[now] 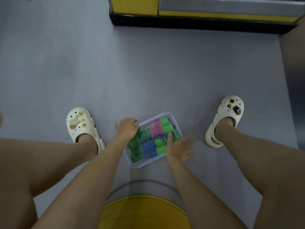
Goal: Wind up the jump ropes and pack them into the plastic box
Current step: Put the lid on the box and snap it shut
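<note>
Your plastic box [145, 163] sits on the floor [148, 71] at lower centre of the frame, holding 2 wound ropes: the pink jump rope [156, 128] and the blue jump rope [149, 147]. Your left hand [127, 128] curls its fingers over the box's upper-left corner. Your blurred right hand [179, 148] is at the box's right edge, fingers spread.

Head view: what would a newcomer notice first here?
The clear plastic box on the floor between the feet, holding a wound pink rope and blue rope with green handles. The left hand is at its left corner; the right hand, blurred, is open at its right edge.
</note>
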Available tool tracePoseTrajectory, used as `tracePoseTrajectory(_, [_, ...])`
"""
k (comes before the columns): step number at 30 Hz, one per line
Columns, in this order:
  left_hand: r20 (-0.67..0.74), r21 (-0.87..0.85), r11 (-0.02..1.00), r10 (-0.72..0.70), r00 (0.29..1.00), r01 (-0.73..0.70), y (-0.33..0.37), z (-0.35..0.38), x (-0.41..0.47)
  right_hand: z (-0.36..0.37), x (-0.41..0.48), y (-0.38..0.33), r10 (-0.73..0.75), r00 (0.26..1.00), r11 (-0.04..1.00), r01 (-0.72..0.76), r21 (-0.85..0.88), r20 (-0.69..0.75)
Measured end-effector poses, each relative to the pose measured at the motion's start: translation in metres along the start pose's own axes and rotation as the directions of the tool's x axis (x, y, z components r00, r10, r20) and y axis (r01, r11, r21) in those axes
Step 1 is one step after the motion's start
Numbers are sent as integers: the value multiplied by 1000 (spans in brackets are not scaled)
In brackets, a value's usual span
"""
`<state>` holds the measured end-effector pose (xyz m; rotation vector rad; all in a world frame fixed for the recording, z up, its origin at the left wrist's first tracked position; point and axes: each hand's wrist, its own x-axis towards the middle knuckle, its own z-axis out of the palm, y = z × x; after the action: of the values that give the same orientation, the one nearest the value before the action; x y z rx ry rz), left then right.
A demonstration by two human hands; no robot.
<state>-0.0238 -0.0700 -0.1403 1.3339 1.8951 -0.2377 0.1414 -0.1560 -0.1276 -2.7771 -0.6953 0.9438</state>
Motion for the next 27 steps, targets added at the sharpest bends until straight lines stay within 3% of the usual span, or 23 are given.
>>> tracePoseTrajectory(2, [-43,-97,984,-151,988,146,-19,6,-6,2,12,-12,-224,975,973,223,-57,-10])
tracePoseTrajectory(4, [22,-349,891,-303,953,291,-26,16,-14,3,30,-28,-349,934,935,352,-43,74])
tracePoseTrajectory(6, [106,-502,767,-405,908,400,-24,26,-17,5,44,-47,-392,902,915,402,-22,183])
tracePoseTrajectory(8, [110,-596,683,-451,885,422,-22,31,-14,8,49,-62,-397,878,905,423,-47,268])
tracePoseTrajectory(10, [100,-646,649,-452,886,403,-23,31,-10,11,53,-67,-324,904,931,358,-77,280])
tracePoseTrajectory(13, [101,-607,677,-453,886,416,-24,29,-5,24,67,-48,-75,949,988,113,-106,308])
tracePoseTrajectory(16, [101,-552,719,-446,889,423,-19,23,-1,62,104,4,125,910,977,-183,111,395])
tracePoseTrajectory(21, [76,-542,715,-481,873,441,-17,26,4,44,75,-15,102,907,932,-230,279,408])
tracePoseTrajectory(27, [11,-549,692,-554,832,469,-5,24,1,44,76,-22,89,950,948,-174,267,301])
